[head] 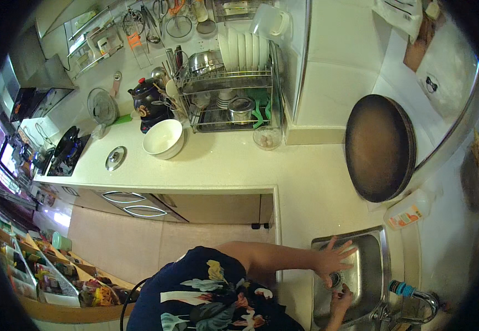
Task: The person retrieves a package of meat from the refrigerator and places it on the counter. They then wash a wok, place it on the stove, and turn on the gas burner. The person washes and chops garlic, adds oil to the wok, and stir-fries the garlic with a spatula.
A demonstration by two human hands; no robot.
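My left hand [334, 261] is over the stainless steel sink [363, 306], its fingers spread wide and nothing in its grasp. Below it in the picture, my right hand [341, 301] is in the basin with its fingers curled beside the round drain [336, 279]. Whether those fingers pinch something small is too unclear to tell. A chrome faucet [428, 304] with a blue-banded nozzle [401, 288] bends over the sink's right edge, apart from both hands.
A labelled bottle [407, 212] and a large round dark pan or board [378, 147] stand past the sink. Along the counter [214, 165] are a white bowl [164, 139], a glass bowl [267, 137], a pot lid [116, 158], a black kettle [146, 99] and a dish rack [231, 76].
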